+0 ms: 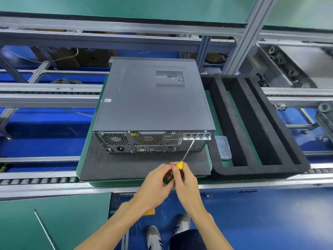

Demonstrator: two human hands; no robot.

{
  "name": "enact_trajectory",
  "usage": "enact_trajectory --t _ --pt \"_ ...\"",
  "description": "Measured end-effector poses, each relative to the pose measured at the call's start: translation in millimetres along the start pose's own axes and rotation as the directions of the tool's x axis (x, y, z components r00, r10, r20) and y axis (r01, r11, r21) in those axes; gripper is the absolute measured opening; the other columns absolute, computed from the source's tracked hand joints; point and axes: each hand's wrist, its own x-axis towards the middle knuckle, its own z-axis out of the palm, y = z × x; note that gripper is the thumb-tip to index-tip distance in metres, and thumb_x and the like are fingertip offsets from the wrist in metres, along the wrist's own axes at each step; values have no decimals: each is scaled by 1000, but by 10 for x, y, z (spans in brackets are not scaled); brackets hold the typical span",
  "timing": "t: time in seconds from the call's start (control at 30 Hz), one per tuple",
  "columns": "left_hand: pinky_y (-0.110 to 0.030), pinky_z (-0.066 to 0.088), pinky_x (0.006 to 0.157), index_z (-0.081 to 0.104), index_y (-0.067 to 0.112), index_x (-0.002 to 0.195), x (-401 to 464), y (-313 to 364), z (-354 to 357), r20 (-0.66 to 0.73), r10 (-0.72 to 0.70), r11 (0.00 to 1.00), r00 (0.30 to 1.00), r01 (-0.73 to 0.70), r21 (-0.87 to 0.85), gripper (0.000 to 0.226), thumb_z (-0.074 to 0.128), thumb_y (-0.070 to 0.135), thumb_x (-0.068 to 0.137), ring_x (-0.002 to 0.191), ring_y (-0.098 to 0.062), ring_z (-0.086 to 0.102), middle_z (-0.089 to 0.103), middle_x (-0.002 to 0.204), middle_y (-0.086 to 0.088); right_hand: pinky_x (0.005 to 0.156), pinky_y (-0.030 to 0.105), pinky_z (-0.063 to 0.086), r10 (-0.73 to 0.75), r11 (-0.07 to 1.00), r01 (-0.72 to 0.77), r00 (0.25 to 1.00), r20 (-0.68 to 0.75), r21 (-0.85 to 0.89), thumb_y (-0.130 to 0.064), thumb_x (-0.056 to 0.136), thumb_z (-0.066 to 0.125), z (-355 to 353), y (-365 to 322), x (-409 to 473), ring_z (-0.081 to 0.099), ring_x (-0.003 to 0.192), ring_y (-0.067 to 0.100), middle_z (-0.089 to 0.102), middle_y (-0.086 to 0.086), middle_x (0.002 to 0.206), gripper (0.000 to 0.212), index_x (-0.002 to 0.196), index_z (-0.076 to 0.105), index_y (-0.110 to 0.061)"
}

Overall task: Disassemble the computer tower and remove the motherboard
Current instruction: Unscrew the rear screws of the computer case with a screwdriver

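At the centre of the table (86, 170), on a dark foam mat (126, 165), the computer tower (153, 105) lies on its side, side panel up and closed, rear ports facing 6 o'clock. Both forearms enter from 6 o'clock and meet just below the mat's near edge. The right hand (183, 179) curls round the yellow handle of a screwdriver (180, 165), thumb and fingers clenched on it; the thin shaft runs toward 1 o'clock, its tip at the expansion-slot bracket on the tower's rear, right side. The left hand (155, 181) (fingers bent inward) pinches the handle's lower, darker part, though the exact contact is hidden behind the right hand's fingers. At 3 o'clock sits a black foam tray (259, 123) with long slots; a small clear box (223, 147) lies between tray and tower, contents indistinct.
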Motion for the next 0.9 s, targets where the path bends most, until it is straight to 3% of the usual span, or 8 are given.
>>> enact_trajectory --t 0.17,0.27,0.37,0.43,0.57,0.67,0.9 --pt "-25 51 79 64 40 121 121 518 -169 -34 204 933 978 -183 311 33 53 41 90 88 0 59 64 90 19 77 19 52 -91 992 92 996 -11 92 -28 108 44 -306 -257 -90 68 93 11 72 -7 96 18 105 61 -23" --pt "-30 50 78 70 31 105 267 773 -194 -68 322 883 944 -274 382 22 52 29 91 80 -5 55 64 84 16 68 21 50 -123 987 126 992 -36 96 -32 106 43 -503 -436 -67 61 80 6 67 -4 88 20 103 62 -28" --pt "-34 50 75 63 22 92 466 908 -185 -230 375 889 898 -278 364 9 56 17 89 82 -10 54 59 85 10 50 22 40 -68 981 76 996 -53 177 -36 101 42 -652 -542 -56 45 58 11 51 -2 68 21 98 61 -28" --pt "-32 48 86 62 19 102 635 939 -177 -279 415 875 866 -296 383 15 60 14 88 98 -11 55 60 100 8 45 22 30 -28 971 35 999 -34 235 -32 103 41 -733 -545 -82 33 52 12 40 -1 63 21 98 60 -26" --pt "-29 25 117 55 14 136 971 890 -135 -181 428 826 885 -303 475 47 65 15 90 135 -15 41 53 139 2 41 22 25 66 971 -69 998 24 228 -29 110 36 -838 -476 -142 26 49 14 36 0 57 26 99 60 -22" --pt "-34 14 122 46 16 146 1091 825 -62 -124 364 810 923 -248 532 55 63 19 93 145 -17 31 43 151 0 41 20 25 115 969 -121 993 38 217 -25 109 36 -885 -432 -123 26 47 13 35 -1 56 26 104 59 -14" --pt "-36 15 122 50 21 144 1118 759 12 -161 386 785 908 -231 575 51 62 23 94 144 -15 32 44 150 2 40 20 24 122 964 -126 992 32 233 -23 109 37 -935 -440 -2 25 44 11 33 -1 54 26 103 59 -10"
